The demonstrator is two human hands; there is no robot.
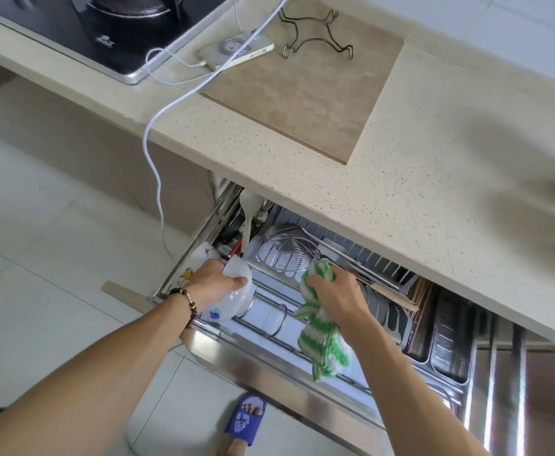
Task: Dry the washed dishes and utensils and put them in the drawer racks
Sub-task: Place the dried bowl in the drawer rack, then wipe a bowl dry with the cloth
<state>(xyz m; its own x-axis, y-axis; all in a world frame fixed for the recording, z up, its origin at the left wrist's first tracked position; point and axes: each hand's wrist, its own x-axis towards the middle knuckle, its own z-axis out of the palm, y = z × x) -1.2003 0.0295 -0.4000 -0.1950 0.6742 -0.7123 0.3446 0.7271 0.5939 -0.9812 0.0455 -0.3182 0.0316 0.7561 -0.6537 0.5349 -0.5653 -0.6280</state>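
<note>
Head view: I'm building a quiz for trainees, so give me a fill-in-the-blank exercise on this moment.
1. The left hand grips a white ceramic ____ with a blue motif.
2. The right hand holds a ____-and-white striped cloth.
3. Both hands are over the open steel ____ rack.
4. The white phone lies on the ____, cable attached.

Missing words: bowl; green; drawer; counter

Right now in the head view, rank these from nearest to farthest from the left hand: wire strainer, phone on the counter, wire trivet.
From the left hand:
1. Wire strainer, in the drawer, just right.
2. Phone, on the counter, plugged in.
3. Wire trivet, on the tan board, right of the phone.
</note>
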